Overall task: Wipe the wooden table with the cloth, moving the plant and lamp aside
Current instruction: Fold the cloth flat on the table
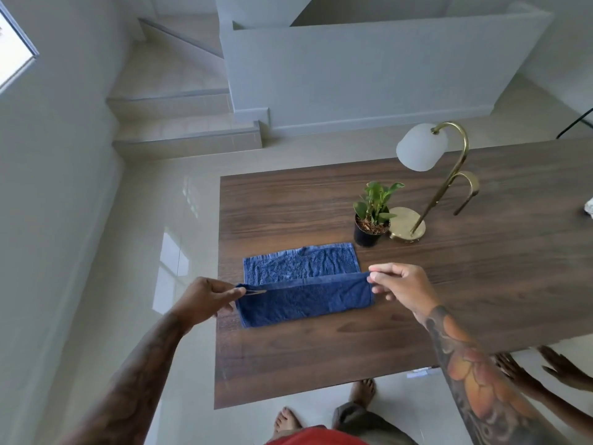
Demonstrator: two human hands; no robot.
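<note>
A blue cloth (pixel 301 284) lies on the dark wooden table (pixel 321 364), its near half folded up into a raised ridge. My left hand (pixel 205 300) pinches the left end of that fold. The right end is pinched by my right hand (pixel 404 290) between thumb and fingers. Just behind the cloth's right corner stands a small green plant (pixel 373 216) in a black pot. Right beside the pot sits a brass lamp (pixel 430 175) with a white shade, its round base touching or nearly touching the pot.
The table's left edge runs close to the cloth, with glossy tiled floor beyond. Steps (pixel 179 123) and a low white wall (pixel 369 75) lie behind. Another person's hands (pixel 545 370) reach in at the lower right. A pale object (pixel 588 208) peeks in at the table's right edge.
</note>
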